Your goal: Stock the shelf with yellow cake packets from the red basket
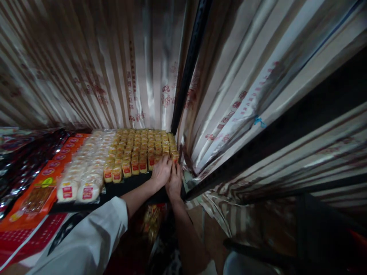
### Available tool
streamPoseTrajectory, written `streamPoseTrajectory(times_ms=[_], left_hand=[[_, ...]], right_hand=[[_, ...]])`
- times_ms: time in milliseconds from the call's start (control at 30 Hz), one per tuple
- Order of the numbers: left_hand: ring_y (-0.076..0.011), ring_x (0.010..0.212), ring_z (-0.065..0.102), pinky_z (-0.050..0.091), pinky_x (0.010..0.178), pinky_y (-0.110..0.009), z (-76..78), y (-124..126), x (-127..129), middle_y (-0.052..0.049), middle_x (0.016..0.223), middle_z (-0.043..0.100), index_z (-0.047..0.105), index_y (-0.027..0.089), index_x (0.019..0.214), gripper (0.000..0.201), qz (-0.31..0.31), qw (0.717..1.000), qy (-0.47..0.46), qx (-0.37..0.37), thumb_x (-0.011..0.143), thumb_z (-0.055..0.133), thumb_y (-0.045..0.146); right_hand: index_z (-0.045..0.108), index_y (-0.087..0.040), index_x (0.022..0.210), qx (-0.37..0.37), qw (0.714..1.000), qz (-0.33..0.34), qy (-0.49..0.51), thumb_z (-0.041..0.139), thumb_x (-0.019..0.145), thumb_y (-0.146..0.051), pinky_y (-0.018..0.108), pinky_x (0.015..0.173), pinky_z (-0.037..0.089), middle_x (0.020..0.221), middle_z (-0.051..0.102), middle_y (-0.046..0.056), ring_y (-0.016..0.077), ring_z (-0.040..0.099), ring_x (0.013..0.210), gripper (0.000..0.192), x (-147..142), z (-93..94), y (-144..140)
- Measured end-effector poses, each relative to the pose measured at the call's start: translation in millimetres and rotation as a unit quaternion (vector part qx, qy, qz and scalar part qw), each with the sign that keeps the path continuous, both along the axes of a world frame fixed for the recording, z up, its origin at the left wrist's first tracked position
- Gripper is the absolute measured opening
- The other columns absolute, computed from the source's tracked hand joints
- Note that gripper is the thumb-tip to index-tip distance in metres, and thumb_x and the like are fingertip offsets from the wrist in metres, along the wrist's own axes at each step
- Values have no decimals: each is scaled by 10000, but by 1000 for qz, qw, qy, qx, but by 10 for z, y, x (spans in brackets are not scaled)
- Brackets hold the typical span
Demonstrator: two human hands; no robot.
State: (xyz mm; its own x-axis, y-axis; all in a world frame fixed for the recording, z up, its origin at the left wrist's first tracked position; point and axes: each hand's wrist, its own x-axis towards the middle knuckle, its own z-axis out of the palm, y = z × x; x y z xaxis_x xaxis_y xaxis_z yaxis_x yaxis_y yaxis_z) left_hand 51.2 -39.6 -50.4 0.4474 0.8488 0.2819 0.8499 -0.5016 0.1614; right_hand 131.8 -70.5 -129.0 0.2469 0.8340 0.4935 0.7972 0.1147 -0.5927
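Fingertips of left hand (161, 172) and right hand (174, 180) vanish among yellow packets (143, 147); grip unclear.

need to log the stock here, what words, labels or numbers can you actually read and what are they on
Nothing reads clearly enough to quote.
Hanging plastic sheets: columns of red printed characters, too blurred to read.
Yellow packs: red labels, print too small.
White packs: red-and-white labels, print too small.
Orange packets: red oval marks and a yellow-green sticker, unreadable.
The left hand and right hand rest at the yellow packs' front corner and cover no text.
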Motion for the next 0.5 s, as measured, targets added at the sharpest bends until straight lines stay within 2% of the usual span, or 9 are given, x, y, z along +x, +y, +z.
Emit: streamPoseTrajectory(times_ms=[133, 267, 367, 500], left_hand=[[-223, 1167, 498, 480, 939, -350, -77, -38, -124, -114, 1326, 480, 527, 152, 1187, 330, -40, 999, -28, -22, 870, 440, 129], [-224, 1222, 469, 450, 1002, -364, -69, -144, -189, -124, 1371, 446, 548, 150, 1178, 341, -57, 995, -78, -24, 852, 450, 128], [-225, 1223, 477, 451, 1007, -355, -75, -373, -276, -119, 1381, 438, 600, 155, 1101, 307, -61, 990, -119, -35, 839, 445, 118], [-177, 1198, 502, 434, 1023, -302, -138, -844, -495, -93, 1348, 483, 626, 168, 1063, 352, -76, 976, -187, -80, 811, 405, 62]], right_hand=[[410, -113, 1356, -20, 999, -18, -23, 352, 823, -106, 501, 1042, 334, 1372, 401, 190, 273, 313, 1316, 537, -21, 28, 0], [416, -109, 1350, -22, 999, -9, -25, 376, 834, -150, 471, 1060, 325, 1375, 396, 184, 260, 317, 1316, 519, -8, 50, -25], [444, -158, 1329, -21, 1000, -14, -7, 348, 805, -97, 443, 1061, 336, 1406, 376, 139, 222, 314, 1327, 536, 22, 53, -32], [509, -103, 1258, 0, 1000, 1, 13, 325, 802, -90, 439, 1081, 317, 1422, 355, 155, 220, 303, 1340, 492, 38, 129, -38]])
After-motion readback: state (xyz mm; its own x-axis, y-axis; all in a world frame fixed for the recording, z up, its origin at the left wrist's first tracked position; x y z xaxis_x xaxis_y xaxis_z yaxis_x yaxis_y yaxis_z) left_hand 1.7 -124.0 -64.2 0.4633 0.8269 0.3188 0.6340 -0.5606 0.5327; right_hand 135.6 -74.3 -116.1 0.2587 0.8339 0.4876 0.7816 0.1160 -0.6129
